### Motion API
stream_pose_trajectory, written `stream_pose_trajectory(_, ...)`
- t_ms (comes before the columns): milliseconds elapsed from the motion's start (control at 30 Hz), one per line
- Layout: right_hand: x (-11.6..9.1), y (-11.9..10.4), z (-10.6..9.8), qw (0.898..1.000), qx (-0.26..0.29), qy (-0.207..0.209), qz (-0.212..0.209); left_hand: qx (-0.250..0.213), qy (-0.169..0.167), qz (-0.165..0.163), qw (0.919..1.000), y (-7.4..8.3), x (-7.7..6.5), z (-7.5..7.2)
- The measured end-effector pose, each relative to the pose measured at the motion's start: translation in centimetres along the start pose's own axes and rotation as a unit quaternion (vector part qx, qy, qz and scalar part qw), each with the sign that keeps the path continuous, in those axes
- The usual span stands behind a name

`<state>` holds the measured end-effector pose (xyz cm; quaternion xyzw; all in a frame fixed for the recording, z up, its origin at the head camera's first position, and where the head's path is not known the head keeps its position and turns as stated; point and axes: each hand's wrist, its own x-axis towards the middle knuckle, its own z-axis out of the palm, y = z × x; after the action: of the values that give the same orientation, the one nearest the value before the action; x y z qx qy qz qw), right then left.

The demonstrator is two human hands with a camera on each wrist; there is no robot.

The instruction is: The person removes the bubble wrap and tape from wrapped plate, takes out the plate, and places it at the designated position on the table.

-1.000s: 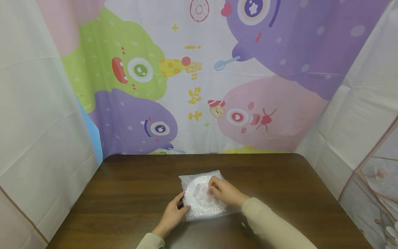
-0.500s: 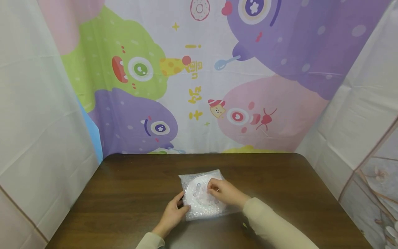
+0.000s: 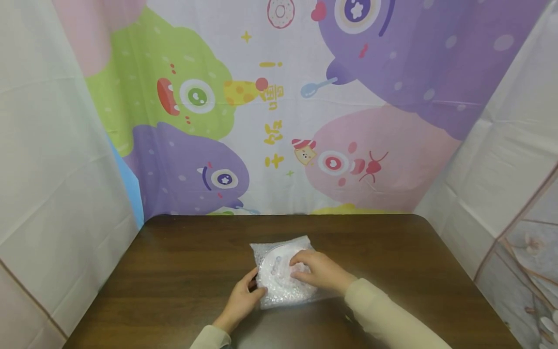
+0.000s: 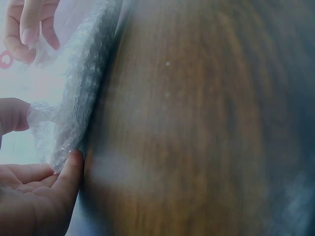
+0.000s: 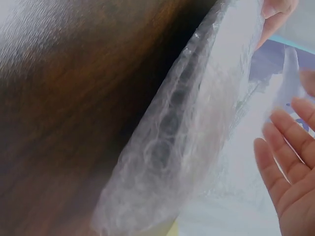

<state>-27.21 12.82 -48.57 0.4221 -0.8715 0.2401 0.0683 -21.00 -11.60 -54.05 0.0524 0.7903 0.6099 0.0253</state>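
In the head view a round white plate-like item (image 3: 269, 276) with small bluish marks lies inside clear bubble wrap (image 3: 258, 249) on the dark wooden table. My left hand (image 3: 240, 299) grips the wrap's left edge. The left wrist view shows its thumb on one side of the bubble wrap (image 4: 78, 93) and fingers on the other. Above the right part of the package is my right hand (image 3: 322, 271), with a gap between thumb and forefinger. In the right wrist view its fingers (image 5: 283, 140) look loose and slightly spread. Whether any fingertip touches the wrap cannot be told.
The brown table (image 3: 192, 261) spreads around the package. A small yellowish-green thing (image 3: 348, 318) lies beside the right sleeve, partly hidden. A cartoon-print curtain (image 3: 279, 189) hangs behind the table's far edge, with pale sheets (image 3: 462, 184) at both sides.
My right hand's fingers, bunched together over the package before, have spread apart, and the hand has shifted slightly right. The left hand keeps its grip, and the package has hardly moved.
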Motion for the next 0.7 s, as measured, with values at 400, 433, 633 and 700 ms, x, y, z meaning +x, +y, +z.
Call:
stream_pose_trajectory(400,0.1,-0.2,-1.0,0.996,-0.079,0.017,-0.038,0.011,0.0,-0.001,0.9999,0.1,0.0,0.0)
stream_pose_trajectory(433,0.2,-0.2,-1.0,0.996,-0.082,0.019,-0.039,0.015,0.0,0.003,0.9999,0.1,0.0,0.0)
stream_pose_trajectory(633,0.5,0.3,-1.6,0.995,-0.089,0.03,-0.04,0.023,0.003,0.008,0.9997,-0.1,0.1,-0.1)
stream_pose_trajectory(700,0.6,0.5,-1.8,0.995,-0.086,0.037,-0.039,0.022,0.004,0.004,0.9997,-0.1,0.0,0.0)
